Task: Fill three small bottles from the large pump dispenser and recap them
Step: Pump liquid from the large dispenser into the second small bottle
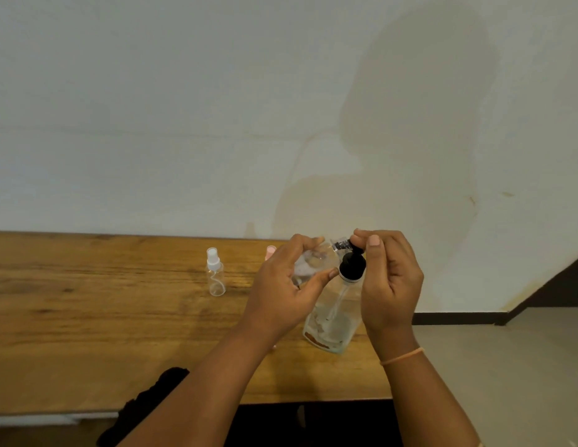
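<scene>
One small bottle (316,262) — clear, tilted — is lying gripped in my left hand (282,285), its mouth meeting the nozzle of the large pump dispenser (336,314) standing near the tabletop's (87,317) right edge. My right hand (390,279) is pinching the black pump head (353,253). Filling seems the step in hand; next I'm needing steady strokes, mouth kept aligned.

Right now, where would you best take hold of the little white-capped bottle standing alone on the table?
Probably take the white-capped bottle round its clear body, below the spray cap, from the near or left side. It stands upright and apart, its body wider than the cap, and the left hand works to its right.
</scene>
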